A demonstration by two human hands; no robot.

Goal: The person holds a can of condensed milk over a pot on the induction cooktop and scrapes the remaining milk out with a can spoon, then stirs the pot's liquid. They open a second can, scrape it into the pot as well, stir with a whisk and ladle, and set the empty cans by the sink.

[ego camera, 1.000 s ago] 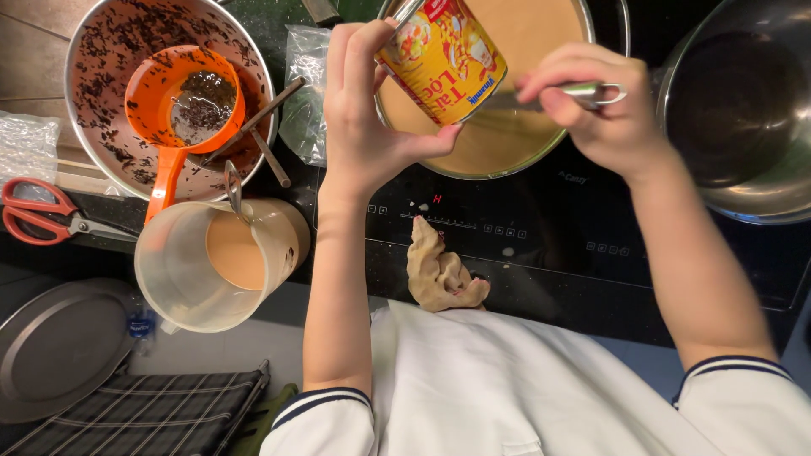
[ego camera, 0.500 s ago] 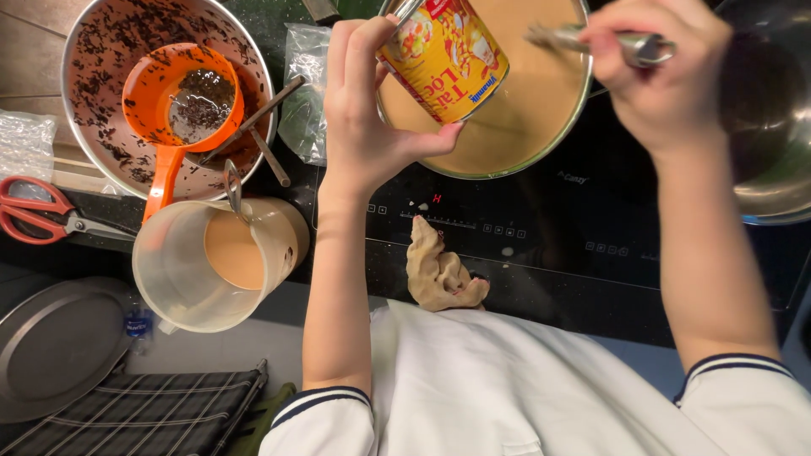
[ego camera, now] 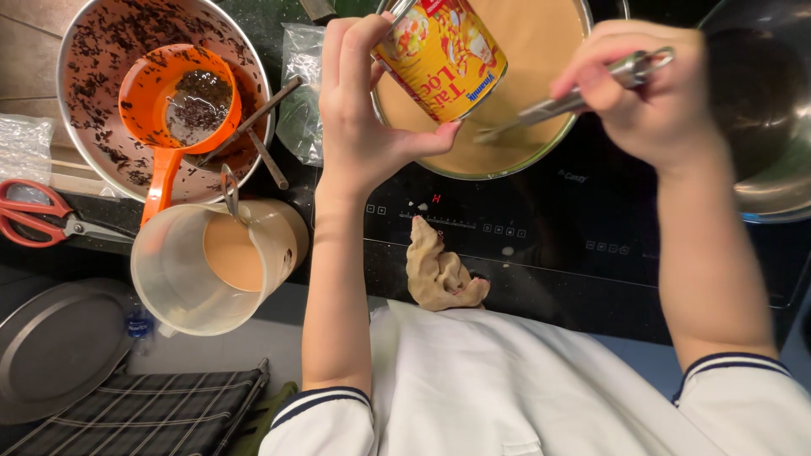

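**Tilted can over the pot**

The left hand [ego camera: 363, 127] grips a yellow printed tin can [ego camera: 441, 52], tilted over the steel pot of tan liquid [ego camera: 507, 101] at the black cooktop's [ego camera: 541, 245] far edge. The right hand [ego camera: 655, 101] is closed round a metal spoon [ego camera: 566, 103]. The can could slip and splash. A clear plastic jug [ego camera: 211, 266] and an orange strainer [ego camera: 177, 110] crowd the left edge.

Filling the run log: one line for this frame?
left hand: holds tilted can over pot | right hand: holds spoon over pot

Yellow-red tin [ego camera: 441, 55]; orange strainer [ego camera: 173, 110]; red scissors [ego camera: 38, 215]; tan liquid [ego camera: 528, 80].
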